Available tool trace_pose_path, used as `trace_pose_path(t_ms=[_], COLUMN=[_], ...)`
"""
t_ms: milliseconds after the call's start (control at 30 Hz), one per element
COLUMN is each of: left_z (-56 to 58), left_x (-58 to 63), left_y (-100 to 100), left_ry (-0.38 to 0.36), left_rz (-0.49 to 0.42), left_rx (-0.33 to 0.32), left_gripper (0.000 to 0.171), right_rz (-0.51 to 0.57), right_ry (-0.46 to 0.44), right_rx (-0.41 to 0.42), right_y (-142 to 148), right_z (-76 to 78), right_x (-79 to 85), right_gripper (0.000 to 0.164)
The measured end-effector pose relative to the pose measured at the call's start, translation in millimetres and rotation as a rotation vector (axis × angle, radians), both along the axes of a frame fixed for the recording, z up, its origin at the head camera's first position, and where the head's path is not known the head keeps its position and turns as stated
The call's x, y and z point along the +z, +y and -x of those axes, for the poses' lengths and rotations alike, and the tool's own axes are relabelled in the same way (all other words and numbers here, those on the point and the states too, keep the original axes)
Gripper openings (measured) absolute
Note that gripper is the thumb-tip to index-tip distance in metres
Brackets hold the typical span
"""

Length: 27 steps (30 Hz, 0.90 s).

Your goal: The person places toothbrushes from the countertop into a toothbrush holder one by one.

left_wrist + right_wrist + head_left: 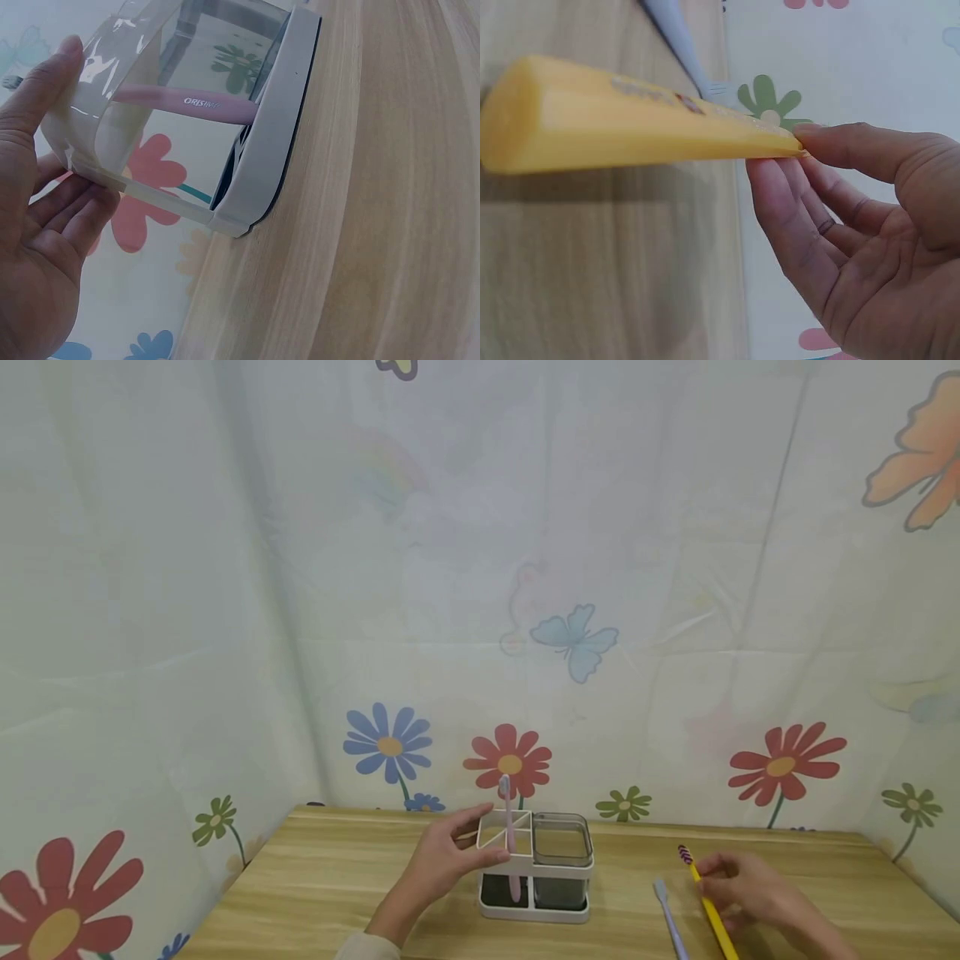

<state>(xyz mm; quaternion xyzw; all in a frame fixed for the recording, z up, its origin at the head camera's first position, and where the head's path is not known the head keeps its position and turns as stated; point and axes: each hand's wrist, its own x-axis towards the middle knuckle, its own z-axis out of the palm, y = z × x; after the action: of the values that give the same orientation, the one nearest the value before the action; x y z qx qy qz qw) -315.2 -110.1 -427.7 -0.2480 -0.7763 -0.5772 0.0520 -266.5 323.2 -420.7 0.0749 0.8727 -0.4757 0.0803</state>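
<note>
Our right grip (759,893) pinches a tapered yellow plastic toothbrush (716,919). Our left grip (441,855) clasps a boxy white plastic holder (551,867).

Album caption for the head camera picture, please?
Left hand gripping a white holder with a pink toothbrush, right hand pinching a yellow toothbrush beside a lilac one.

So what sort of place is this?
Probably a small staged corner rather than a real bathroom: a wood-grain table against a flower-printed backdrop, with a toothbrush holder on it.
</note>
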Motion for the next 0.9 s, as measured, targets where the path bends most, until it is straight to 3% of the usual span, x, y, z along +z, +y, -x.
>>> trace_pose_path(t_ms=[300,900], left_z=[0.5,0.4], left_x=[0.0,0.9], left_y=[-0.2,-0.4], left_ry=[0.0,0.004], left_rz=[0.006,0.004], left_rx=[-0.001,-0.002], left_gripper=[0.071,0.068], right_rz=[0.067,0.124], right_ry=[0.14,0.335], right_rx=[0.042,0.033], right_y=[0.0,-8.6], right_z=[-4.4,-13.8], right_x=[9.1,29.5], right_gripper=[0.029,0.031])
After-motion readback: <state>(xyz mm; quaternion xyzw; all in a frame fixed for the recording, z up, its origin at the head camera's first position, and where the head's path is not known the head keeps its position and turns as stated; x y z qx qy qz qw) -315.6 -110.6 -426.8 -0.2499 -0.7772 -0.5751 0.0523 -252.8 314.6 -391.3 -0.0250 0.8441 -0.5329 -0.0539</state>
